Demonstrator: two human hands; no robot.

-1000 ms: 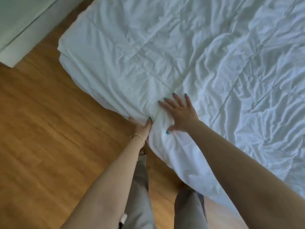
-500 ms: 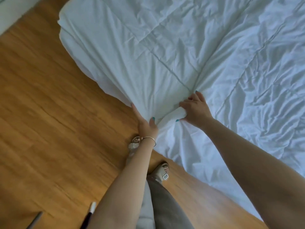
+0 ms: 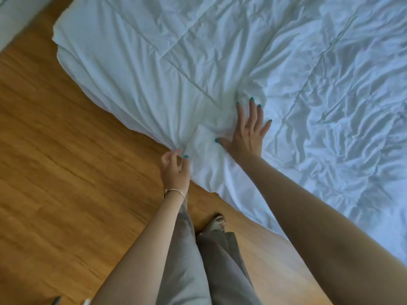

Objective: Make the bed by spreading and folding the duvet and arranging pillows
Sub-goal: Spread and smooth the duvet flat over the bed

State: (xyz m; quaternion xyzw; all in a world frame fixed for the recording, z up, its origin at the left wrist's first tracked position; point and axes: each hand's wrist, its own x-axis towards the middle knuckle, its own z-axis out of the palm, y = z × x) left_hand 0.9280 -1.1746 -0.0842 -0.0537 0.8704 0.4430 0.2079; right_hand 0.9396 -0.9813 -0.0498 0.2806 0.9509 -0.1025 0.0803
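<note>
A wrinkled white duvet [image 3: 220, 62] covers the bed and hangs over its near side edge. My right hand [image 3: 246, 133] lies flat on the duvet near that edge, fingers spread and straight, pressing the cloth down. My left hand [image 3: 175, 170] is at the hanging edge just below and left of it, thumb and fingers pinching a bunched fold of the duvet. No pillows are in view.
Wooden floor [image 3: 66, 172] runs along the left and bottom. My legs in grey trousers and a sandalled foot [image 3: 217, 223] stand close to the bed side. A pale wall or furniture base [image 3: 13, 23] sits at the top left corner.
My right hand let go of the fold it gripped and now lies flat with fingers spread. My left hand stays at the duvet's edge. The view shifted slightly.
</note>
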